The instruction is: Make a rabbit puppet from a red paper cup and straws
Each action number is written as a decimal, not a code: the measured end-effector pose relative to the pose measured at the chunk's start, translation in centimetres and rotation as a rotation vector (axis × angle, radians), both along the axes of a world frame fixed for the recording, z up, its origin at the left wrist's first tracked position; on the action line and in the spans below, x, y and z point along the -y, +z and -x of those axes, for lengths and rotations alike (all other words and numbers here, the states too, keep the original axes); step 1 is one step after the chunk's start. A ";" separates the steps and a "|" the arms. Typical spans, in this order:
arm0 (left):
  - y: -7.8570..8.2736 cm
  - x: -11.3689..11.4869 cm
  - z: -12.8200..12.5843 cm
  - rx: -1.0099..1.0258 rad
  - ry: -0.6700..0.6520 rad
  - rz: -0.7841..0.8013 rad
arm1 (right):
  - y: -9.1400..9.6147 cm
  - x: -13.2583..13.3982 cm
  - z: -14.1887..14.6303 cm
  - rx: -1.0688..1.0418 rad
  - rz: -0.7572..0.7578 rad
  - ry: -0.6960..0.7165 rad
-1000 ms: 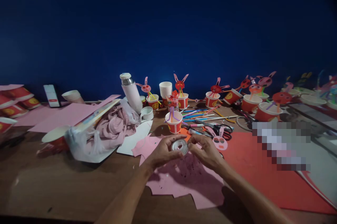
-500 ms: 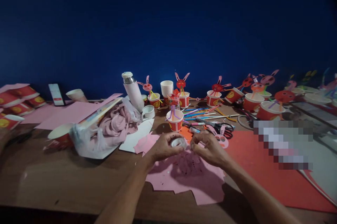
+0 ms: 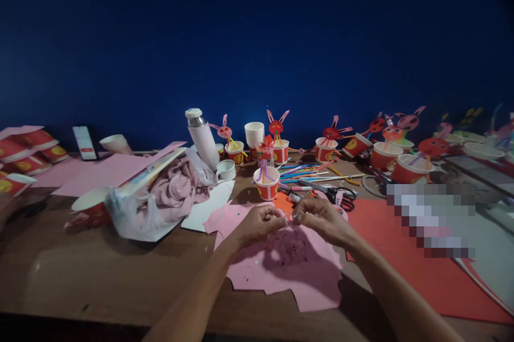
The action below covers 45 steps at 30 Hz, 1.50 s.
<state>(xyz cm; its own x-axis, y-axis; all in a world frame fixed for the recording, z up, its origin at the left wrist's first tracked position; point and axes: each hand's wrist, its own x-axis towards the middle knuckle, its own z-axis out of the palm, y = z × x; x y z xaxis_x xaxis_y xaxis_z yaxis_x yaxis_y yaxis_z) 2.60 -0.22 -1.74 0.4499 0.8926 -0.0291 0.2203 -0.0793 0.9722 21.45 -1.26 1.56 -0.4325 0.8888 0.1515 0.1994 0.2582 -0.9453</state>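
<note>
Deep blue wall rises behind a brown wooden tabletop point(image 3: 100, 272) crowded with craft supplies in dim light. At the centre, two bare forearms reach in from the bottom edge. The left hand point(image 3: 260, 221) is curled shut, fingers folded in. The right hand point(image 3: 321, 218) is also closed narrow, and its fingertips meet those of the left. Pinched between them is a small pale piece point(image 3: 286, 217), too small to identify; it hangs just above the tabletop.

Directly under the hands lies a ragged-edged pink paper sheet point(image 3: 289, 272), speckled with dark marks in the middle. An orange paper scrap point(image 3: 283, 204) shows just beyond the fingertips. To the right, a large red paper sheet point(image 3: 401, 278) covers the tabletop.

Just behind the hands stands a red paper cup point(image 3: 265, 185) with purple straws in it. Right of it lie scissors point(image 3: 341, 196) and a scatter of coloured straws point(image 3: 305, 172).

Farther back, along the wall, is a row of red cups topped with paper rabbit faces point(image 3: 276, 129), a stack of white cups point(image 3: 254, 135), a white flask point(image 3: 202, 139) and a white mug point(image 3: 225, 171). To the left, a plastic bag point(image 3: 124, 213) holds pink cloth point(image 3: 176, 189), and a phone point(image 3: 84, 142) leans against the wall.
</note>
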 end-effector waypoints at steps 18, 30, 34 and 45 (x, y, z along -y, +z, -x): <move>1.0 0.3 -0.1 0.276 0.121 0.164 | 2.5 -0.8 -1.6 0.198 -0.087 0.055; 0.9 1.0 -0.3 0.316 -0.057 0.314 | 5.2 -0.9 1.9 0.865 -0.494 0.086; 0.5 0.9 -0.2 0.366 -0.031 0.377 | 5.0 -0.1 3.3 1.039 -0.677 0.096; 0.4 0.6 -1.3 0.389 0.145 0.566 | 3.0 1.7 5.6 1.295 -0.950 0.078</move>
